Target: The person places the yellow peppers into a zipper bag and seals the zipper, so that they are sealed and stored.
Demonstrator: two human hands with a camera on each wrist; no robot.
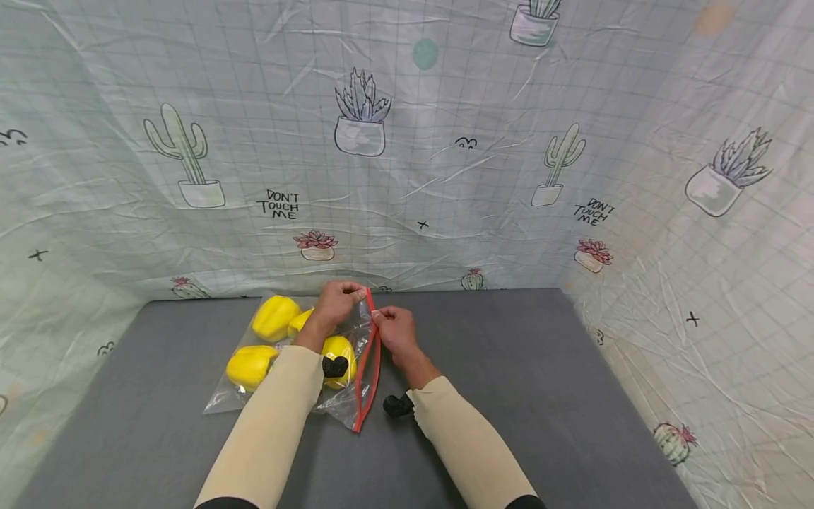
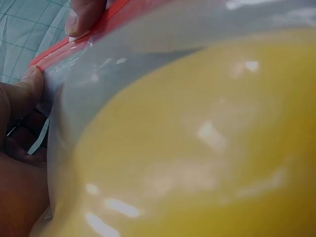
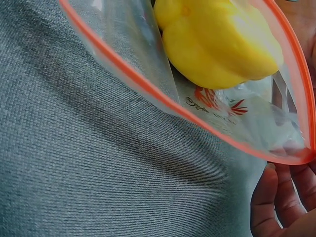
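Note:
A clear zip bag (image 1: 346,406) with a red zipper strip (image 1: 375,353) lies on the dark grey table (image 1: 509,367). Several yellow bell peppers (image 1: 275,317) are inside it. My left hand (image 1: 355,291) pinches the far end of the strip, and the left wrist view shows my thumb (image 2: 27,91) against the red strip (image 2: 64,47) with a pepper (image 2: 207,148) close behind. Just to the right, my right hand (image 1: 379,319) pinches the strip. In the right wrist view the bag mouth gapes, a pepper (image 3: 217,44) shows inside, and my fingers (image 3: 276,197) hold the strip's end (image 3: 296,159).
Cactus-print sheeting (image 1: 407,177) walls the table on the back and both sides. Grey tabletop stretches to the right of the bag and toward the front edge. Small black wrist cameras (image 1: 397,405) sit on both forearms.

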